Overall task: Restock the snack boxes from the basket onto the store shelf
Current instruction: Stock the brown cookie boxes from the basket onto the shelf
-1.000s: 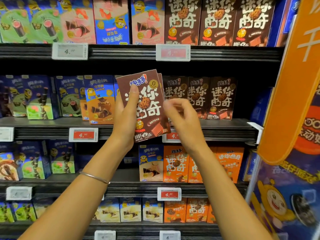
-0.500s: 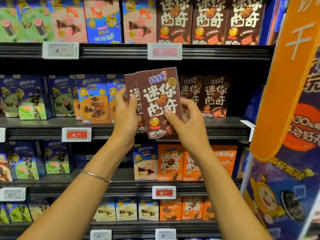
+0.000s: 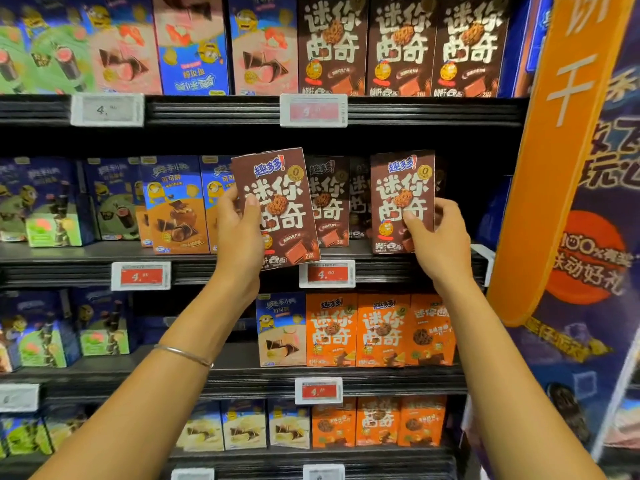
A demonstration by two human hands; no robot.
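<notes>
Left hand point(image 3: 239, 233) grips a spare brown cardboard snack box point(image 3: 277, 206); right hand point(image 3: 440, 244) pinches a second box point(image 3: 403, 202), seating it upright on the black metal shelf point(image 3: 398, 268).

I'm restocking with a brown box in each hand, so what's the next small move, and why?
Probably slide the right-hand box straight back and let go. The right hand holds it upright at the front of the shelf, at the right end of the brown row, so it looks nearly placed. The left hand holds the left-hand box tilted, out in front of the shelf.
</notes>
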